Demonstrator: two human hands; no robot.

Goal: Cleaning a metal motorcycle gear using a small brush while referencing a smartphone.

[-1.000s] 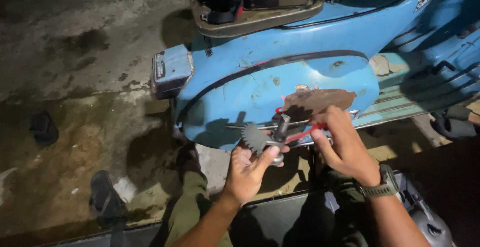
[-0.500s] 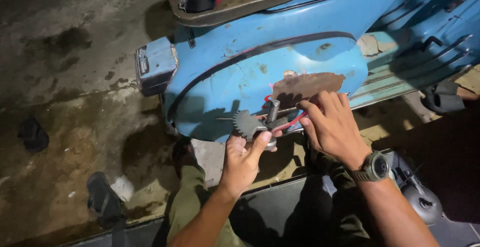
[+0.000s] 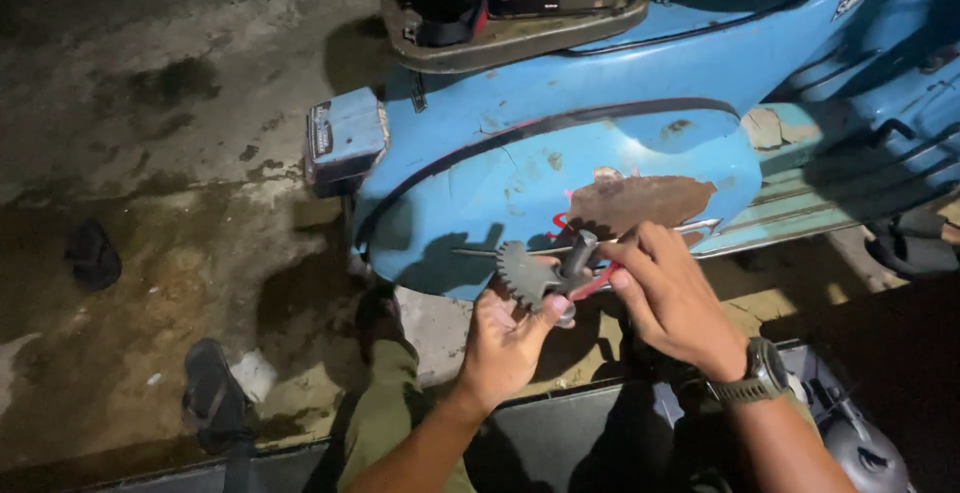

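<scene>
Here, by lamplight beside a blue scooter:

Gear part: dark toothed metal sector on a stubby shaft, held in front of the side panel, low and central in view.
Left hand: palm up under the gear part, thumb pressed across its hub, fingers curled behind; clamped on it.
Right hand: fingertips pinched together on a thin red piece at the shaft's base, touching the gear part at about 3 o'clock.
Key relation: shaft tip at roughly 1 o'clock from the left grip, teeth fanning toward 10 o'clock; long axis tilted, not upright. Right hand nearer the shaft end, left hand nearer the teeth.
Red piece: slim and bright, wire or clip, too small to tell which.
Side panel: rounded painted steel, chipped, with a ragged brown rust patch just above the hands at 12 o'clock.
Trim strip: thin bright metal line along the panel, just behind the gear part.
Watch: dull green strap on the right wrist.
Floor: rough stained concrete, wet-looking in patches, at 9 o'clock.
Sandal: dark, at 7 o'clock, well apart from the hands.
</scene>
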